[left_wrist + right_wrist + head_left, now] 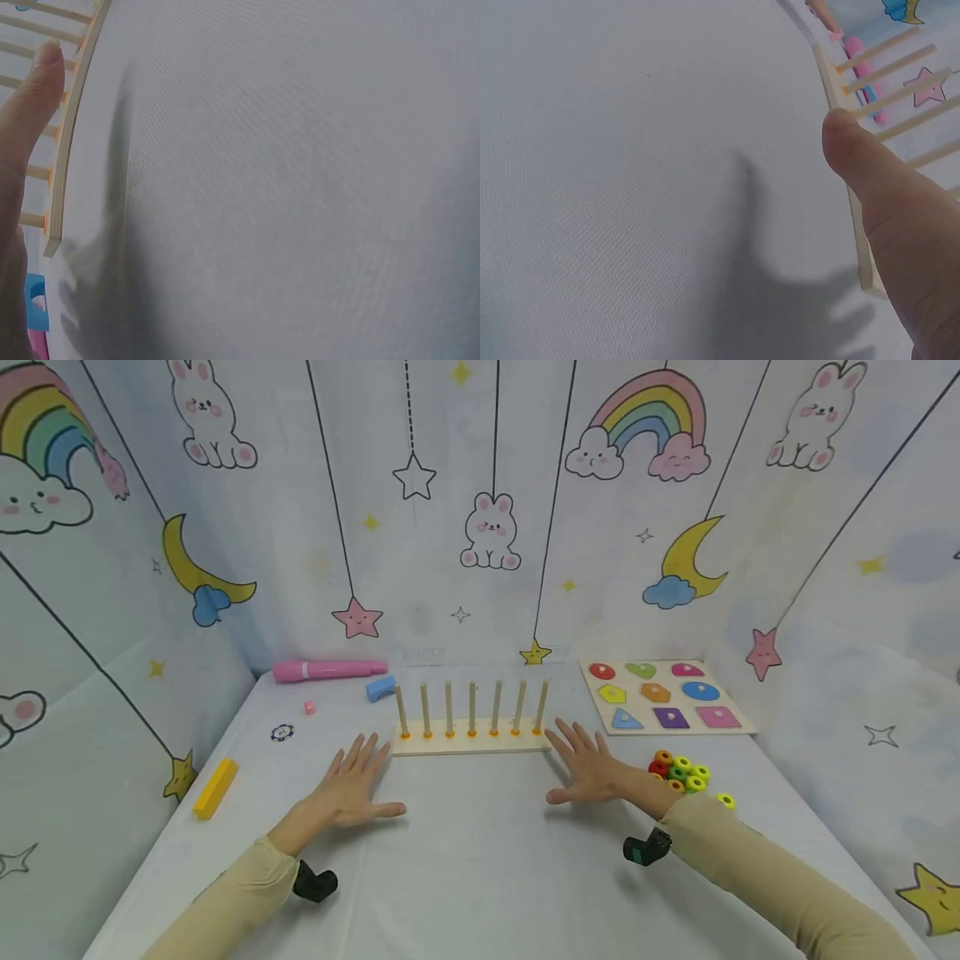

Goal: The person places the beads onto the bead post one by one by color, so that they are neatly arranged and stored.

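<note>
A wooden peg board [472, 743] with several upright pegs stands in the middle of the table. My left hand [348, 789] is spread near its left end, fingers straight and thumb out, holding nothing. Over by the right end, my right hand [588, 768] is spread the same way, also holding nothing. Several coloured rings [678, 770] in red, orange, green and yellow lie in a cluster beyond the right wrist. In the left wrist view my thumb [37, 90] shows in front of the board [71, 142]; the right wrist view shows my other thumb [870, 161] likewise.
A shape puzzle board [675, 697] lies at the back right. Along the back left are a pink marker-like stick [330, 670] and a blue block [381, 687]. A small pink piece [310, 707], a round black-and-white token [282, 732] and a yellow bar [215, 788] lie on the left.
</note>
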{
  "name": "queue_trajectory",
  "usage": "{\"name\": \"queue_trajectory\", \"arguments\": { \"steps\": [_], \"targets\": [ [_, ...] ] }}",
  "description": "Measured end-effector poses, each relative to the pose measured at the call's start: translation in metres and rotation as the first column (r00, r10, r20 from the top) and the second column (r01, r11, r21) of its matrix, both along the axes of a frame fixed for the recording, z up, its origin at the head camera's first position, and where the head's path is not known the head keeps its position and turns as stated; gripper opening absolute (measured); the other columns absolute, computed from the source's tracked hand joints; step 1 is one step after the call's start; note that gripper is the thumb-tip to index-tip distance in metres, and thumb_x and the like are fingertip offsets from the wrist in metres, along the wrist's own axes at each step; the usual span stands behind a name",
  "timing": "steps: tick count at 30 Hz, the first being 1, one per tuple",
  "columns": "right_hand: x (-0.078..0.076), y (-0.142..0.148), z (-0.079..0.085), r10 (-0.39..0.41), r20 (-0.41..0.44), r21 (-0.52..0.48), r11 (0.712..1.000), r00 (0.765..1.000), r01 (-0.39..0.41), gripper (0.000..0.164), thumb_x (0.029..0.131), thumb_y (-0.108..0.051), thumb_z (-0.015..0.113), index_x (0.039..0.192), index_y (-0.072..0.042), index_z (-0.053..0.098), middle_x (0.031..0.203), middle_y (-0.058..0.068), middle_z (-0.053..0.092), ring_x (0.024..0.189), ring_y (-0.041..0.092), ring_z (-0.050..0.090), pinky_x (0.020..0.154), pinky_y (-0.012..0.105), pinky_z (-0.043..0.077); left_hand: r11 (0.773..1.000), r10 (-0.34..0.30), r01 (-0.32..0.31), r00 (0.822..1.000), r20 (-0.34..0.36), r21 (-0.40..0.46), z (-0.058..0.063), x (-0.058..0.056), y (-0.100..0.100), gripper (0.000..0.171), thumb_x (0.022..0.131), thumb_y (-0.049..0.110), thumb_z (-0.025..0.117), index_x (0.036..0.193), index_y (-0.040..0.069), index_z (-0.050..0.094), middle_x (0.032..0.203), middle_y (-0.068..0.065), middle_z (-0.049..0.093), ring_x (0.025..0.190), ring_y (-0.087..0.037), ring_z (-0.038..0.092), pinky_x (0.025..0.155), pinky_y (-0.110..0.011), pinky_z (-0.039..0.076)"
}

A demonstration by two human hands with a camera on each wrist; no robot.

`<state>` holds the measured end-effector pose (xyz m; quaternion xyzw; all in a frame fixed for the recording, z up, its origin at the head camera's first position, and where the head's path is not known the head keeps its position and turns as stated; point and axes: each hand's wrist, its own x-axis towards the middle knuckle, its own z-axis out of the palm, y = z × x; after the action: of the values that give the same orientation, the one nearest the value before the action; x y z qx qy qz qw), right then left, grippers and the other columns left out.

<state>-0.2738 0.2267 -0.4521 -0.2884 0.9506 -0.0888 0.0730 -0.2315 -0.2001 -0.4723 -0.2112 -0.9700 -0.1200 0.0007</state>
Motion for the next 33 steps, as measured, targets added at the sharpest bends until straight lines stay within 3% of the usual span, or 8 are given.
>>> {"name": "queue_trajectory", "arguments": {
  "steps": [11, 19, 23, 26, 33],
  "targets": [
    [-0.004, 0.006, 0.000, -0.002, -0.022, -0.028, 1.000, 1.000, 0.002, 0.103, 0.079, -0.061, 0.063, 0.152, -0.009, 0.014, 0.156, 0.019, 0.003, 0.139, 0.047, 0.005, 0.103, 0.073, 0.004, 1.000, -0.005, 0.005, 1.000, -0.012, -0.016, 0.000, -0.003, -0.001, 0.109, 0.075, 0.079, 0.050, 0.150, 0.005, 0.022, 0.155, -0.022, 0.010, 0.140, -0.043, 0.004, 0.108, -0.065, 0.008],
    [-0.003, 0.004, 0.004, -0.007, -0.081, -0.106, 0.994, 0.997, -0.002, 0.087, 0.083, -0.047, 0.067, 0.148, -0.006, 0.025, 0.152, 0.021, 0.021, 0.138, 0.046, 0.013, 0.104, 0.070, 0.013, 1.000, -0.001, 0.002, 1.000, -0.009, 0.026, -0.005, -0.004, 0.000, 0.104, 0.077, 0.073, 0.054, 0.149, 0.003, 0.025, 0.154, -0.024, 0.013, 0.140, -0.043, 0.005, 0.108, -0.064, 0.009],
    [-0.004, 0.010, 0.006, -0.052, -0.065, -0.159, 0.986, 0.997, 0.041, 0.080, 0.084, -0.041, 0.069, 0.146, -0.005, 0.032, 0.148, 0.023, 0.029, 0.136, 0.043, 0.022, 0.104, 0.065, 0.024, 0.999, 0.026, -0.027, 0.999, 0.035, 0.033, -0.007, -0.015, 0.000, 0.106, 0.079, 0.074, 0.050, 0.149, 0.000, 0.020, 0.153, -0.027, 0.012, 0.140, -0.044, 0.004, 0.109, -0.063, 0.009],
    [-0.009, 0.023, 0.002, -0.124, -0.030, -0.193, 0.974, 0.992, 0.116, 0.076, 0.086, -0.041, 0.067, 0.145, -0.007, 0.034, 0.147, 0.021, 0.031, 0.134, 0.039, 0.027, 0.103, 0.061, 0.031, 0.998, 0.042, -0.045, 0.997, 0.060, 0.055, -0.006, -0.027, 0.001, 0.107, 0.081, 0.072, 0.049, 0.148, -0.004, 0.018, 0.152, -0.027, 0.012, 0.140, -0.044, 0.006, 0.109, -0.062, 0.010],
    [-0.022, 0.065, -0.004, -0.225, -0.010, -0.309, 0.927, 0.974, 0.211, 0.060, 0.093, -0.038, 0.059, 0.138, -0.002, 0.043, 0.135, 0.019, 0.048, 0.124, 0.039, 0.042, 0.099, 0.059, 0.037, 0.989, 0.090, -0.102, 0.989, 0.117, 0.103, -0.006, -0.051, 0.001, 0.106, 0.082, 0.067, 0.055, 0.148, -0.006, 0.015, 0.153, -0.024, 0.016, 0.141, -0.039, 0.008, 0.113, -0.053, 0.010]
  ]
}}
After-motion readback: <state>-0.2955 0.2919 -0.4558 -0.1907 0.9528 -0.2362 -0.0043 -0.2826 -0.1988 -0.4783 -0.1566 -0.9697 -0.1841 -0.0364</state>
